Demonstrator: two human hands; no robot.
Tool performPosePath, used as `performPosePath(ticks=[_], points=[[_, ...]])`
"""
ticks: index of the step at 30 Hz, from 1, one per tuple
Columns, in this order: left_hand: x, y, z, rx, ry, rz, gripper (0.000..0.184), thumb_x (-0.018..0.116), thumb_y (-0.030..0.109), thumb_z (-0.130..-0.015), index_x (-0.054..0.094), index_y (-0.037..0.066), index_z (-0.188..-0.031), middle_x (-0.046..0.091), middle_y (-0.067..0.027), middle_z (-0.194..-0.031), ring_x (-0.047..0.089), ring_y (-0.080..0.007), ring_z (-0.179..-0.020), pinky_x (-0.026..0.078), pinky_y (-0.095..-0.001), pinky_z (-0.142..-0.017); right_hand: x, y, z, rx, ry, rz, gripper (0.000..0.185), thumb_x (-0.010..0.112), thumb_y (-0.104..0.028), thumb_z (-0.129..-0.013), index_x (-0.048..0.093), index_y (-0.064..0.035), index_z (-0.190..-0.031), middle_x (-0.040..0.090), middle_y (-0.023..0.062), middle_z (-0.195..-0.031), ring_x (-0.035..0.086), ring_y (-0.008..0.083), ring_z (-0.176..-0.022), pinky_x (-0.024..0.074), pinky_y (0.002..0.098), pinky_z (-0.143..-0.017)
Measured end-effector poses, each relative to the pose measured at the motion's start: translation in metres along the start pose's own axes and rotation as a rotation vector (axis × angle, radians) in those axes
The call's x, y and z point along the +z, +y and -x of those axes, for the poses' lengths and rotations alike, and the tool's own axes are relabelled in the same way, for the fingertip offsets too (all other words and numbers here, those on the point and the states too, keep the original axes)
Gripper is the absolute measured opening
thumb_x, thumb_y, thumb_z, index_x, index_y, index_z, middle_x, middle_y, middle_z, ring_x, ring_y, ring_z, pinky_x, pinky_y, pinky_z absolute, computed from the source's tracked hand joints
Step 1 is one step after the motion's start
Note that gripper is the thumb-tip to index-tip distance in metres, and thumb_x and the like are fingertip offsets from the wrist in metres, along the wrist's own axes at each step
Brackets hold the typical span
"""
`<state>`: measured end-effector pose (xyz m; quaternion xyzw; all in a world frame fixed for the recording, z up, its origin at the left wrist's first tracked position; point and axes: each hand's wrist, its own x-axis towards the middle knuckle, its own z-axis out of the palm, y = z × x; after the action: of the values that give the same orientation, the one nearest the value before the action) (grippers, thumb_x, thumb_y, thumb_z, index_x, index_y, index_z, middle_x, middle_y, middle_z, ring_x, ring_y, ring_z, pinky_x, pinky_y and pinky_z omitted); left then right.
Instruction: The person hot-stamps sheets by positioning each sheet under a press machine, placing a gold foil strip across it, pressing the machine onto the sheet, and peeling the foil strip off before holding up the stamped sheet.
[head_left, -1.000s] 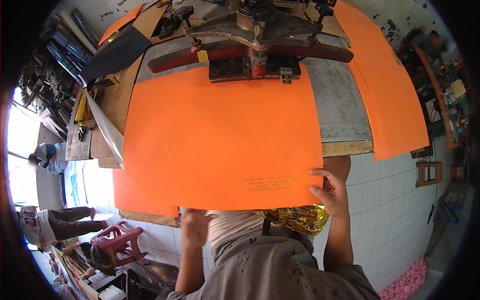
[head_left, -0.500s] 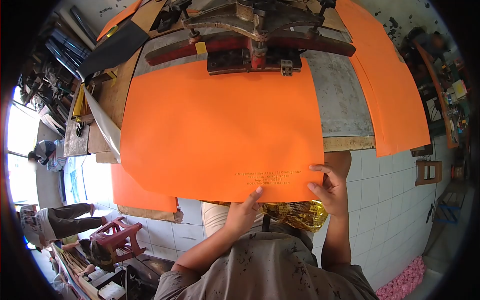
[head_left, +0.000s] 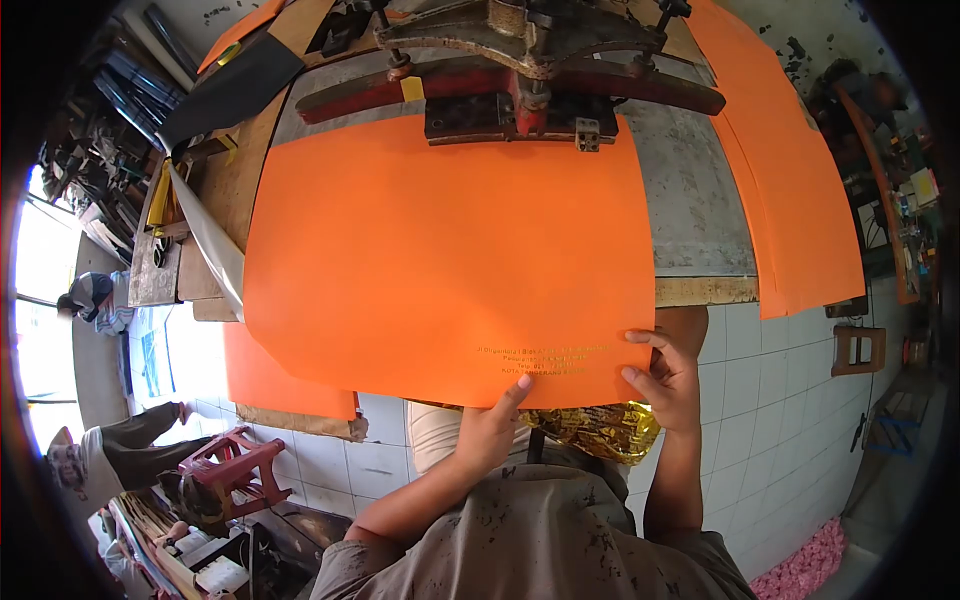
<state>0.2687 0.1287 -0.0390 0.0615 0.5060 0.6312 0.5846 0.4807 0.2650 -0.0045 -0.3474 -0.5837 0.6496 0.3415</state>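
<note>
A large orange sheet (head_left: 440, 250) lies over the press bed, its near end reaching past the table edge towards me. Gold lettering (head_left: 545, 360) is stamped near its lower right corner. My left hand (head_left: 492, 425) pinches the near edge, thumb on top just below the lettering and fingers hidden underneath. At the right edge, my right hand (head_left: 665, 380) holds the corner between thumb and fingers. The sheet's far edge runs beneath the dark head (head_left: 520, 120) of the press.
The iron press (head_left: 540, 45) stands over a grey metal bed (head_left: 695, 210). More orange sheets (head_left: 790, 210) lie to the right. Crumpled gold foil (head_left: 600, 430) is by my lap. A red plastic stool (head_left: 240, 470) and other people (head_left: 95, 300) are at left.
Both hands still grip the orange sheet in the same places. The view has shifted slightly, and the gold lettering catches the light differently.
</note>
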Motion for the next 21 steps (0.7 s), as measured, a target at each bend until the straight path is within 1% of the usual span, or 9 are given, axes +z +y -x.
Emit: performPosePath(ticks=[3,6,9,12,14,16,17,18,21], points=[[0.002,0.002,0.002,0.019,-0.004,0.011,0.03,0.068,0.026,-0.101,0.064,0.001,-0.118,0.065,-0.001,-0.107,0.056,-0.0076,-0.091,0.046,-0.0247,-0.077,0.0,-0.001,-0.001,-0.001,-0.003,-0.002,0.039,0.069,0.006,-0.089,0.061,0.0032,-0.128,0.06,0.0108,-0.129,0.063,0.0188,-0.116,0.0543,0.0313,-0.094],[0.004,0.006,0.004,0.088,-0.019,-0.02,0.032,0.068,0.024,-0.102,0.063,-0.002,-0.121,0.067,-0.0056,-0.117,0.06,-0.0121,-0.105,0.048,-0.0277,-0.091,0.0,-0.002,-0.002,-0.005,-0.007,0.02,0.039,0.069,0.006,-0.089,0.061,0.0036,-0.127,0.059,0.0107,-0.13,0.063,0.019,-0.116,0.0553,0.0311,-0.093],[0.003,0.006,0.005,0.105,-0.014,-0.015,0.032,0.067,0.022,-0.102,0.063,-0.003,-0.122,0.067,-0.0077,-0.12,0.061,-0.0141,-0.109,0.048,-0.0298,-0.096,0.0,-0.002,-0.003,0.008,0.0,0.024,0.039,0.069,0.006,-0.089,0.061,0.0041,-0.127,0.059,0.0107,-0.13,0.063,0.0192,-0.115,0.0557,0.031,-0.092],[-0.002,0.007,0.008,0.315,-0.053,-0.29,0.032,0.067,0.021,-0.101,0.063,-0.003,-0.121,0.067,-0.0074,-0.119,0.061,-0.0146,-0.108,0.048,-0.0305,-0.095,-0.002,0.0,-0.004,0.011,-0.003,0.018,0.039,0.069,0.006,-0.089,0.062,0.0044,-0.127,0.059,0.0109,-0.13,0.063,0.0194,-0.116,0.0561,0.0308,-0.091],[-0.004,0.009,0.009,0.335,-0.049,-0.322,0.032,0.068,0.02,-0.101,0.063,-0.003,-0.122,0.066,-0.0076,-0.119,0.061,-0.015,-0.109,0.048,-0.031,-0.096,-0.002,0.001,-0.004,0.02,-0.003,0.002,0.04,0.069,0.006,-0.089,0.061,0.0043,-0.128,0.058,0.0112,-0.131,0.063,0.0195,-0.116,0.0566,0.0305,-0.091],[-0.004,0.009,0.009,0.288,-0.023,-0.247,0.032,0.068,0.02,-0.101,0.062,-0.003,-0.122,0.066,-0.0079,-0.12,0.061,-0.0154,-0.11,0.048,-0.0313,-0.096,-0.002,0.002,-0.005,-0.01,0.002,0.028,0.04,0.069,0.006,-0.089,0.061,0.0048,-0.128,0.06,0.0116,-0.129,0.065,0.0192,-0.114,0.0574,0.0305,-0.091],[-0.004,0.01,0.008,0.23,0.002,-0.156,0.032,0.067,0.021,-0.101,0.062,-0.003,-0.122,0.066,-0.008,-0.12,0.06,-0.0155,-0.11,0.048,-0.0314,-0.096,-0.002,0.003,-0.005,-0.024,0.005,0.041,0.04,0.069,0.006,-0.089,0.061,0.0051,-0.128,0.061,0.0117,-0.128,0.066,0.019,-0.113,0.0579,0.0305,-0.09],[-0.003,0.01,0.007,0.173,0.026,-0.065,0.033,0.067,0.021,-0.101,0.062,-0.003,-0.123,0.066,-0.0082,-0.12,0.06,-0.0156,-0.11,0.048,-0.0315,-0.097,-0.002,0.001,-0.005,0.016,0.007,0.022,0.04,0.069,0.006,-0.09,0.061,0.0049,-0.129,0.061,0.0119,-0.129,0.065,0.0187,-0.113,0.0562,0.0302,-0.092],[-0.003,0.014,0.008,0.145,0.035,0.02,0.032,0.066,0.021,-0.102,0.061,-0.003,-0.122,0.065,-0.0086,-0.12,0.06,-0.0163,-0.111,0.047,-0.0318,-0.097,-0.002,-0.004,-0.001,0.097,0.013,-0.026,0.041,0.069,0.006,-0.091,0.06,0.0047,-0.13,0.061,0.012,-0.13,0.064,0.0179,-0.115,0.0527,0.0299,-0.095]])
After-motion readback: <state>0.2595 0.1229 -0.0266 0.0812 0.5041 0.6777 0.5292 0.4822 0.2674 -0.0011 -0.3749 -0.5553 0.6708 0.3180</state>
